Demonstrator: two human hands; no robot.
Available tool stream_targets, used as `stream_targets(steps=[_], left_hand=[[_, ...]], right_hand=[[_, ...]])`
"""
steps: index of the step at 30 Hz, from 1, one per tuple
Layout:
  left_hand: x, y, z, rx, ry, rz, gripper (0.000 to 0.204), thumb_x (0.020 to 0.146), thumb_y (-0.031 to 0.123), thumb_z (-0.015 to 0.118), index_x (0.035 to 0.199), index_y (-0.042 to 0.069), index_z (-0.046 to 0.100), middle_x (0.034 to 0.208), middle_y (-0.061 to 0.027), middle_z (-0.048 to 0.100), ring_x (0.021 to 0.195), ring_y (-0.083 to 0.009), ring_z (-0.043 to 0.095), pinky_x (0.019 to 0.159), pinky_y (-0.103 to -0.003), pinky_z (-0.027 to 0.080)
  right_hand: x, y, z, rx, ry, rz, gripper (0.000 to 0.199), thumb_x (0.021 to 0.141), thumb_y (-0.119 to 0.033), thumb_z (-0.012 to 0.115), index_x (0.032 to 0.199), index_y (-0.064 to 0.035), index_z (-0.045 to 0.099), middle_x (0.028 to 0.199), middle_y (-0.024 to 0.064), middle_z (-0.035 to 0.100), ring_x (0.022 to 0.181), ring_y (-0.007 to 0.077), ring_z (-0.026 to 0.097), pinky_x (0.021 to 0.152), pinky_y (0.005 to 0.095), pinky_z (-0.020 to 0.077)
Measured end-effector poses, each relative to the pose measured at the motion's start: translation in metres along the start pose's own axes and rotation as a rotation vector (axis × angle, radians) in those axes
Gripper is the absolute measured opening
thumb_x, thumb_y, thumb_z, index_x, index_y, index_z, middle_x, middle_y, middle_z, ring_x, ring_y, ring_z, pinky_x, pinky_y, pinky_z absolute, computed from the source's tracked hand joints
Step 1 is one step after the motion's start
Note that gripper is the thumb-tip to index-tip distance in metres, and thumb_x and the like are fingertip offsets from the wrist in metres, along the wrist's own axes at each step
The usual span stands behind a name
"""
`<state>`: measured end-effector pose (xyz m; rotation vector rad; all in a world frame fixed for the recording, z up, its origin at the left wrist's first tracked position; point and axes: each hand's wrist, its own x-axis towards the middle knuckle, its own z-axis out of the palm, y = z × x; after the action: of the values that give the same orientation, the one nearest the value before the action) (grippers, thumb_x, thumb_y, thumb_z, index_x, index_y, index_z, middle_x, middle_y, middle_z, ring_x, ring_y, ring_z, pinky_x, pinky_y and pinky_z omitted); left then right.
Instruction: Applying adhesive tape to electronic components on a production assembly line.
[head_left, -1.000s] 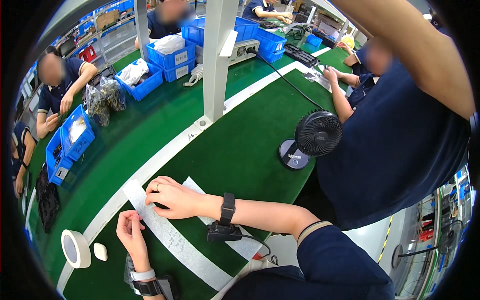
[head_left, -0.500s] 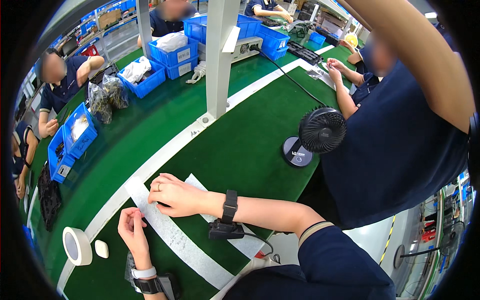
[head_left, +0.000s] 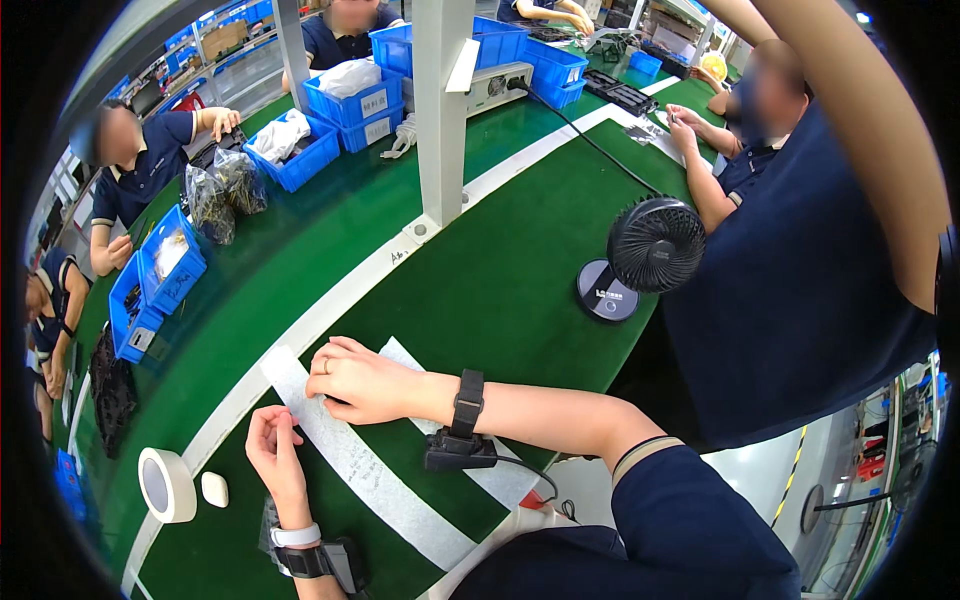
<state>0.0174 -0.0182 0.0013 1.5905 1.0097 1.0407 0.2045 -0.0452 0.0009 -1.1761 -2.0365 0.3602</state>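
A long white strip (head_left: 385, 490) with a fibrous look and faint marks lies across the green table in front of me. My right hand (head_left: 365, 382), a ring on one finger, rests over its far part with fingers bent down. Their tips are partly hidden. Beside the strip's left edge, my left hand (head_left: 275, 455) is closed, thumb against curled fingers; whatever may be between them is too small to make out. A second white strip (head_left: 503, 478) passes under my right wrist. Black straps with small boxes circle both wrists, and a white band (head_left: 296, 535) sits on the left one.
Left of my hands are a tape roll (head_left: 167, 486) and a small white rounded case (head_left: 214, 489). A black desk fan (head_left: 655, 245) stands at the right, its cable running back. Ahead rises a white post (head_left: 440, 120); blue bins (head_left: 298, 150) sit beyond. Co-workers sit around.
The whole view has shifted slightly, so the table things appear a little further right. My left fingers have curled in slightly; my right hand stays over the strip.
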Motion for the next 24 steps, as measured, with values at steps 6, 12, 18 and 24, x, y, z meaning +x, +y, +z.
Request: stream_targets(steps=[6, 12, 18, 24], left_hand=[[-0.0002, 0.0024, 0.0003, 0.004, 0.002, -0.006, 0.005, 0.085, 0.005, 0.051, 0.085, 0.0, 0.053, 0.072, -0.0016, 0.055, 0.059, -0.0036, 0.047, 0.05, -0.017, 0.036], [-0.0012, 0.0036, 0.0007, -0.013, 0.007, 0.029, 0.005, 0.084, 0.005, 0.052, 0.084, 0.0, 0.053, 0.073, -0.0018, 0.055, 0.059, -0.0038, 0.047, 0.05, -0.017, 0.036], [-0.0015, 0.0049, 0.0005, -0.017, 0.007, -0.017, 0.004, 0.083, 0.004, 0.053, 0.084, 0.0, 0.053, 0.073, -0.0013, 0.055, 0.063, -0.0048, 0.05, 0.051, -0.017, 0.038], [-0.0023, 0.0056, -0.0002, -0.044, 0.018, 0.033, 0.004, 0.084, 0.004, 0.052, 0.084, 0.0, 0.053, 0.073, -0.0019, 0.055, 0.064, -0.0051, 0.051, 0.051, -0.017, 0.038]], right_hand=[[0.0012, -0.0005, -0.0008, -0.016, -0.004, -0.015, 0.017, 0.07, -0.007, 0.057, 0.086, -0.004, 0.057, 0.084, 0.0082, 0.053, 0.095, 0.0241, 0.049, 0.097, 0.04, 0.0293], [0.001, -0.0018, -0.0008, 0.009, 0.06, -0.07, 0.017, 0.07, -0.008, 0.057, 0.086, -0.0042, 0.057, 0.084, 0.008, 0.054, 0.094, 0.0238, 0.049, 0.096, 0.0403, 0.0304], [0.0028, -0.0007, -0.0008, -0.028, -0.003, -0.029, 0.017, 0.072, -0.009, 0.057, 0.088, -0.0037, 0.058, 0.085, 0.0088, 0.055, 0.095, 0.0242, 0.05, 0.095, 0.0405, 0.0314], [0.0029, -0.0028, -0.0019, -0.012, 0.039, -0.076, 0.017, 0.072, -0.009, 0.057, 0.088, -0.0035, 0.058, 0.085, 0.0089, 0.055, 0.095, 0.0246, 0.05, 0.094, 0.0397, 0.032]])
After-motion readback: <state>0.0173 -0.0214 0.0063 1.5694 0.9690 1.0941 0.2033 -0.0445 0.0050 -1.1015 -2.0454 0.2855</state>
